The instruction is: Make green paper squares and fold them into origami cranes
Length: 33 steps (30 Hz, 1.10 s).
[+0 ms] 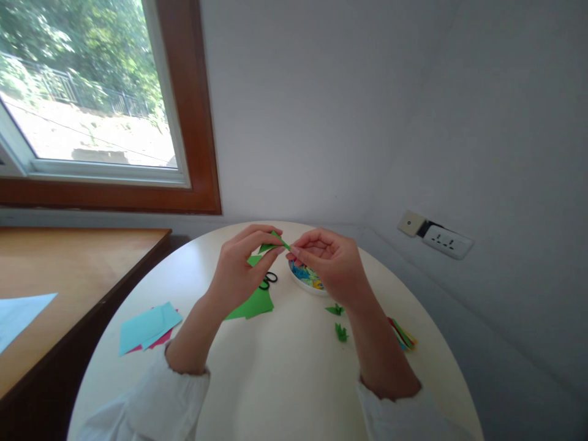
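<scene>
Between my two hands, above the far half of the round table, is a folded piece of green paper (268, 247). My left hand (242, 264) pinches its wider part between thumb and fingers. The thumb and forefinger of my right hand (331, 260) close on its narrow tip. Beneath my left hand lie green paper sheets (257, 304), with black-handled scissors (271, 278) on them, their blades hidden. Behind and below my right hand stands a white round dish (307, 288) of blue, yellow and green paper pieces. Two small green folded-paper pieces (340, 332) rest near my right wrist.
Light blue paper sheets (146, 326) overlap red paper (162, 340) on the table's left. Coloured paper strips (404, 335) lie right of my right forearm. A wooden desk (82, 257) stands left of the round table (275, 386). A wall socket (446, 240) is at the right.
</scene>
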{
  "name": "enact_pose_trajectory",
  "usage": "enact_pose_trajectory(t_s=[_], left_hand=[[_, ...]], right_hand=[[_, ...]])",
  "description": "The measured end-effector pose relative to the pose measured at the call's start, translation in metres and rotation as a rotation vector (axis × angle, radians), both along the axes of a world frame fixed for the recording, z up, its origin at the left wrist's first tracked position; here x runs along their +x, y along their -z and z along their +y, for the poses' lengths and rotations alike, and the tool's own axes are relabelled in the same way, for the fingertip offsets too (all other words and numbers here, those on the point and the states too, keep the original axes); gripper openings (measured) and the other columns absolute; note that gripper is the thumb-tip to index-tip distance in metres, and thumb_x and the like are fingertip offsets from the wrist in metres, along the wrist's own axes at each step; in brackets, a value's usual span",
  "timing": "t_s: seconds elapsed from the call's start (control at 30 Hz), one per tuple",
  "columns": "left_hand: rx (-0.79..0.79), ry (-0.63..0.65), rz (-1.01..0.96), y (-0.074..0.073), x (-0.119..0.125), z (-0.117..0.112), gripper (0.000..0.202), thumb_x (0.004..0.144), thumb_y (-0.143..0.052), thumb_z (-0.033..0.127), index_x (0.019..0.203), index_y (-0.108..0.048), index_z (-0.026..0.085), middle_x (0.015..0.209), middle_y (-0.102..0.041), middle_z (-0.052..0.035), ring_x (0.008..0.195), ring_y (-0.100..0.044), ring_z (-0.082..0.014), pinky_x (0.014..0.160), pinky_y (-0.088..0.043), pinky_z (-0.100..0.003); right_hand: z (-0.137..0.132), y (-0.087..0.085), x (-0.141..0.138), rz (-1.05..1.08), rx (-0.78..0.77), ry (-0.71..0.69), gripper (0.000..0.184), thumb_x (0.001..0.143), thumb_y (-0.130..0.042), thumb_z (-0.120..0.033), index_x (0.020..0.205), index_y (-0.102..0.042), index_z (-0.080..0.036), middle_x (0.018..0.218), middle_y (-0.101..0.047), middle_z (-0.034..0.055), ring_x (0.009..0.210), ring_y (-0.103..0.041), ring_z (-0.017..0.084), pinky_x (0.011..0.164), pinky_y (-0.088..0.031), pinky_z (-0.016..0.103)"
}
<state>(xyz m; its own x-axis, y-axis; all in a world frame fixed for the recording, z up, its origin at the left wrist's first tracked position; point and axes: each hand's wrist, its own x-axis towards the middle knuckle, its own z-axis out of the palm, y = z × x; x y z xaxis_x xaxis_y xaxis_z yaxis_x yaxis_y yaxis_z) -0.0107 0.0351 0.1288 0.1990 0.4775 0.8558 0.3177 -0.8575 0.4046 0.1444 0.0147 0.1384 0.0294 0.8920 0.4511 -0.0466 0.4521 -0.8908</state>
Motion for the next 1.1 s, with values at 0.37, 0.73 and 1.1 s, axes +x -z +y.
enact_pose_trajectory(t_s=[0.37,0.73,1.1], left_hand=[[-0.072,0.035,-0.136,0.0040,0.0041,0.0014,0.004,0.079,-0.061,0.016,0.077,-0.065,0.017,0.089,-0.068,-0.0070,0.084,-0.064,-0.0158,0.076,-0.051,-0.029],[-0.097,0.072,-0.172,0.0064,0.0064,0.0013,0.004,0.079,-0.061,0.017,0.079,-0.065,0.017,0.091,-0.067,-0.0073,0.087,-0.064,-0.0162,0.078,-0.052,-0.028],[-0.146,0.102,-0.217,0.0075,0.0081,-0.0005,0.005,0.079,-0.061,0.019,0.082,-0.064,0.017,0.094,-0.068,-0.0080,0.091,-0.065,-0.0178,0.083,-0.053,-0.031]], right_hand=[[0.0008,-0.0006,-0.0006,-0.006,0.023,0.027,0.029,0.057,-0.079,-0.032,0.075,-0.063,-0.016,0.066,-0.068,0.0009,0.066,-0.068,0.015,0.063,-0.058,0.027],[0.0020,0.0021,-0.0036,0.019,0.021,0.034,0.028,0.058,-0.078,-0.035,0.072,-0.062,-0.016,0.064,-0.066,0.0002,0.063,-0.068,0.015,0.061,-0.056,0.026],[0.0006,0.0039,-0.0035,-0.052,0.134,0.094,0.020,0.066,-0.073,-0.029,0.069,-0.057,-0.018,0.063,-0.063,-0.0017,0.061,-0.065,0.013,0.058,-0.053,0.024]])
